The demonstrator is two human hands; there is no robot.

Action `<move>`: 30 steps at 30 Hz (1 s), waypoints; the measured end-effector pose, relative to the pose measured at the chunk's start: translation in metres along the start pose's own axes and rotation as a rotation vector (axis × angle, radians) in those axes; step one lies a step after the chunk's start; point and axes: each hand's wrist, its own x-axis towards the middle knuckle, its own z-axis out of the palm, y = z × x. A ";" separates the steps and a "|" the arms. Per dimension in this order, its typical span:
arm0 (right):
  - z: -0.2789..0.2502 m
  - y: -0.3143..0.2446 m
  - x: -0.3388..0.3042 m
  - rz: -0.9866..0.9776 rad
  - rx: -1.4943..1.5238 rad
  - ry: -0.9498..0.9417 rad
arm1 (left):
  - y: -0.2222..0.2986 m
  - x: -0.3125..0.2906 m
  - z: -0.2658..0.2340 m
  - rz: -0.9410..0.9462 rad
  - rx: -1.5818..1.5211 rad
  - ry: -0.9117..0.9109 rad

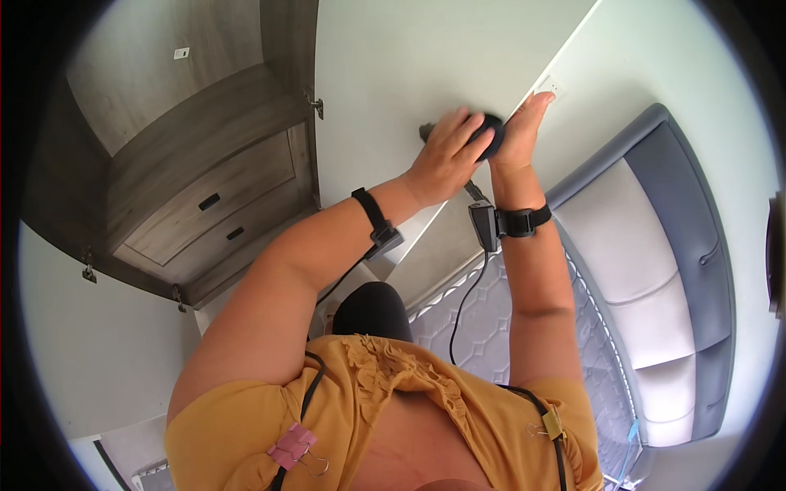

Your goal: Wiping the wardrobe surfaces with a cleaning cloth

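In front of me a white wardrobe door (401, 65) stands swung out on its hinges. My left hand (446, 155) lies against its face, fingers curled over a black rounded object (492, 137) whose kind I cannot make out. Dark, handle-like ends (426, 132) show beside that hand, the rest covered by it. At the door's free edge is my right hand (517, 139), thumb pointing up and fingers mostly hidden; it grips the edge. Each wrist wears a black strap with a small box, and a cable hangs from the right one.
A grey wood-grain wardrobe (213, 123) with two drawers (233, 217) opens on the left. Another white door (90, 327) hangs at the lower left. To the right are a bare mattress (483, 319) and a padded grey-and-white headboard (655, 286), with a wall socket (553, 87) above.
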 end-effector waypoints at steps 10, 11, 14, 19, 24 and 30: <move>-0.006 0.023 -0.008 0.038 -0.315 0.073 | -0.007 -0.106 -0.044 -0.373 -0.038 -0.286; -0.016 0.032 -0.020 -0.069 -0.434 0.045 | 0.000 -0.095 -0.040 -0.551 -0.079 -0.236; -0.042 0.066 -0.060 -0.412 -0.766 -0.058 | 0.017 -0.063 -0.028 -0.520 -0.124 -0.002; -0.059 0.116 -0.082 -0.114 -0.463 0.060 | 0.036 -0.099 0.001 -0.543 -0.199 -0.044; -0.049 0.109 -0.089 0.071 -0.311 0.239 | 0.001 -0.108 0.004 -0.462 -0.179 -0.009; -0.078 0.111 -0.097 0.032 -0.485 0.264 | -0.110 -0.089 -0.031 -0.677 0.125 0.221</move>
